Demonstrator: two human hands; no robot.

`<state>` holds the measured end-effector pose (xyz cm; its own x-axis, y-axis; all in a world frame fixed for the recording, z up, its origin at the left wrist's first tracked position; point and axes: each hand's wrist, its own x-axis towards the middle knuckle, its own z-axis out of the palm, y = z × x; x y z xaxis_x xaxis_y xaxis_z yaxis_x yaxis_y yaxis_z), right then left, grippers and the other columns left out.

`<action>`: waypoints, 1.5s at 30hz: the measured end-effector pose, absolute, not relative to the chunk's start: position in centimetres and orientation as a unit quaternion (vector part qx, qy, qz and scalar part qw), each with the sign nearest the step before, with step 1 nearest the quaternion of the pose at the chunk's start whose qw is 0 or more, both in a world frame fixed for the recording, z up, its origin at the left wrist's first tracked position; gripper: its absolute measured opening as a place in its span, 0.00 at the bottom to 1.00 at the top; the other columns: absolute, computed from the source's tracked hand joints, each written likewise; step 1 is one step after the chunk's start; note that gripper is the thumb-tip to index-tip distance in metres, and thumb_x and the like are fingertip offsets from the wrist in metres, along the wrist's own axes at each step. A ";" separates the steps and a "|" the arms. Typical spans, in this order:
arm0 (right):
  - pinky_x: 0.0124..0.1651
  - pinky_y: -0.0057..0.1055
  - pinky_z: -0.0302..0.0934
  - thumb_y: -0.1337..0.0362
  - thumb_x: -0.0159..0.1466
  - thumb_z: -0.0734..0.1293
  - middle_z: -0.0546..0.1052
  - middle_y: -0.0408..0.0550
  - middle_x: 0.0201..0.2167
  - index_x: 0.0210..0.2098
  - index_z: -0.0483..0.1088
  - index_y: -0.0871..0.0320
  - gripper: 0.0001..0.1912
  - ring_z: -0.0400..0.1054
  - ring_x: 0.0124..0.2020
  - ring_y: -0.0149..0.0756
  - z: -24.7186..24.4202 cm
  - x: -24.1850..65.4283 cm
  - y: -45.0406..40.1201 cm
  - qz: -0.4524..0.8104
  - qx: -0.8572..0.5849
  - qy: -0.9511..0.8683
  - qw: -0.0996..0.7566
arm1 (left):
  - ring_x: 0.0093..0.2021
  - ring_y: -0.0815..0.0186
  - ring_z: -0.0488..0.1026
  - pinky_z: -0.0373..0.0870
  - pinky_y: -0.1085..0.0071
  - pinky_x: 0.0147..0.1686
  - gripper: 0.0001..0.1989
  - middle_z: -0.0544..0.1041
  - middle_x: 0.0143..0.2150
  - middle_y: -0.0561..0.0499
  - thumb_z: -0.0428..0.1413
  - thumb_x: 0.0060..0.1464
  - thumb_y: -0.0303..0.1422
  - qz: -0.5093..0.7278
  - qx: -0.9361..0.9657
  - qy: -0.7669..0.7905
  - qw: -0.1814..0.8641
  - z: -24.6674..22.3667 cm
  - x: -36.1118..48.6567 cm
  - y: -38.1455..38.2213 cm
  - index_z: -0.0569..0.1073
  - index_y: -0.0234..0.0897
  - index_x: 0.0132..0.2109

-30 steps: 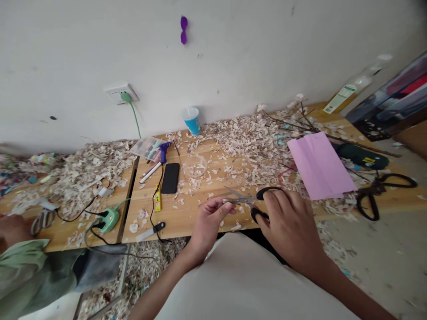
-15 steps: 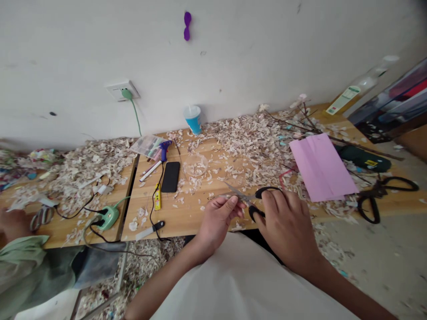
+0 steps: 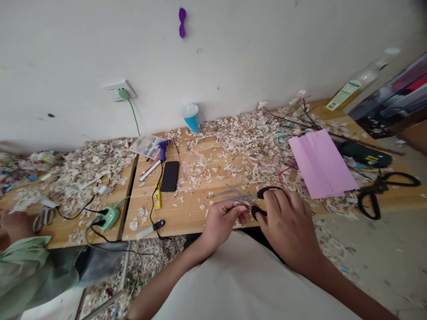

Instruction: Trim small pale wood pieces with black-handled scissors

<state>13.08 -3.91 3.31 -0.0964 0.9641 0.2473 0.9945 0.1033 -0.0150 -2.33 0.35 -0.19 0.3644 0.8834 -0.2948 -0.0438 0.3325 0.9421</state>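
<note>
My right hand (image 3: 288, 224) is closed around the black handles of a pair of scissors (image 3: 237, 194). The blades point left and stand apart, just above my left hand (image 3: 222, 224). My left hand is closed in a pinch beside the blades, on something thin and brownish that is too small to name. Both hands are over the front edge of the wooden table (image 3: 187, 222).
Paper scraps (image 3: 247, 138) cover much of the table. A phone (image 3: 170, 176), glue gun (image 3: 163, 149), cup (image 3: 191, 119), pink paper (image 3: 322, 164), large shears (image 3: 378, 189) and bottle (image 3: 348, 91) lie or stand around. Another person's hand (image 3: 16, 226) is at the far left.
The scissor blades have opened wider. My left hand has turned slightly, its pinch now nearer the scissor handles. The view has shifted a little.
</note>
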 end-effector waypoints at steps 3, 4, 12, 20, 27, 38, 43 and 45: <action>0.42 0.43 0.54 0.64 0.59 0.67 0.71 0.54 0.35 0.40 0.66 0.60 0.10 0.62 0.41 0.50 2.9 13.4 -3.9 -0.064 -0.678 -0.725 0.106 | 0.26 0.71 0.69 0.66 0.74 0.30 0.15 0.73 0.24 0.51 0.58 0.53 0.41 0.330 0.464 0.441 0.694 -0.3 -2.3 0.3 0.74 0.33 0.28; 0.42 0.43 0.54 0.64 0.59 0.67 0.71 0.54 0.35 0.40 0.66 0.60 0.10 0.62 0.41 0.51 2.7 13.5 -3.9 -0.055 -0.684 -0.718 0.117 | 0.27 0.70 0.69 0.66 0.73 0.32 0.15 0.74 0.26 0.51 0.58 0.54 0.41 0.335 0.461 0.440 0.694 -0.3 -2.4 0.3 0.74 0.32 0.30; 0.44 0.34 0.62 0.63 0.60 0.66 0.76 0.49 0.42 0.47 0.69 0.56 0.15 0.69 0.42 0.40 0.5 13.4 -3.8 0.238 -0.665 -0.594 0.385 | 0.32 0.68 0.72 0.69 0.70 0.37 0.12 0.77 0.35 0.46 0.56 0.57 0.38 0.357 0.454 0.415 0.703 -0.8 -2.9 0.3 0.75 0.32 0.40; 0.45 0.31 0.63 0.69 0.57 0.64 0.77 0.45 0.44 0.46 0.72 0.52 0.17 0.70 0.43 0.38 -0.8 12.6 -3.4 0.322 -0.650 -0.555 0.408 | 0.32 0.69 0.71 0.69 0.72 0.36 0.16 0.78 0.38 0.44 0.51 0.61 0.39 0.363 0.467 0.403 0.698 -1.7 -3.0 0.4 0.77 0.33 0.46; 0.39 0.29 0.63 0.68 0.57 0.64 0.78 0.45 0.39 0.42 0.73 0.54 0.14 0.70 0.37 0.36 -0.9 12.3 -3.2 0.372 -0.650 -0.525 0.403 | 0.30 0.70 0.70 0.69 0.71 0.34 0.18 0.76 0.35 0.46 0.52 0.60 0.42 0.351 0.465 0.414 0.699 -2.3 -3.4 0.4 0.76 0.33 0.47; 0.41 0.32 0.63 0.57 0.59 0.68 0.78 0.49 0.38 0.41 0.74 0.58 0.14 0.71 0.38 0.38 -1.3 11.2 -2.7 0.487 -0.623 -0.442 0.423 | 0.31 0.69 0.73 0.72 0.68 0.38 0.16 0.76 0.29 0.51 0.60 0.52 0.37 0.426 0.385 0.471 0.670 -2.0 -3.7 0.5 0.72 0.34 0.46; 0.43 0.35 0.65 0.60 0.58 0.68 0.78 0.48 0.39 0.43 0.73 0.57 0.14 0.71 0.40 0.40 -1.7 11.3 -2.6 0.493 -0.618 -0.450 0.415 | 0.37 0.64 0.76 0.72 0.63 0.44 0.22 0.80 0.37 0.45 0.64 0.48 0.38 0.383 0.398 0.488 0.675 -1.8 -3.7 0.5 0.75 0.33 0.49; 0.44 0.35 0.66 0.58 0.57 0.70 0.78 0.50 0.40 0.43 0.73 0.57 0.16 0.71 0.41 0.41 -1.8 11.2 -2.6 0.519 -0.602 -0.433 0.425 | 0.38 0.63 0.76 0.72 0.63 0.45 0.22 0.80 0.39 0.44 0.65 0.46 0.37 0.373 0.397 0.484 0.684 -1.7 -3.6 0.5 0.76 0.33 0.48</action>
<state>11.25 -2.55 -1.85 0.0864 0.9629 -0.2557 0.0806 -0.2626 -0.9615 -3.64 0.52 -1.68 0.2526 0.8958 -0.3657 -0.1265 0.4053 0.9054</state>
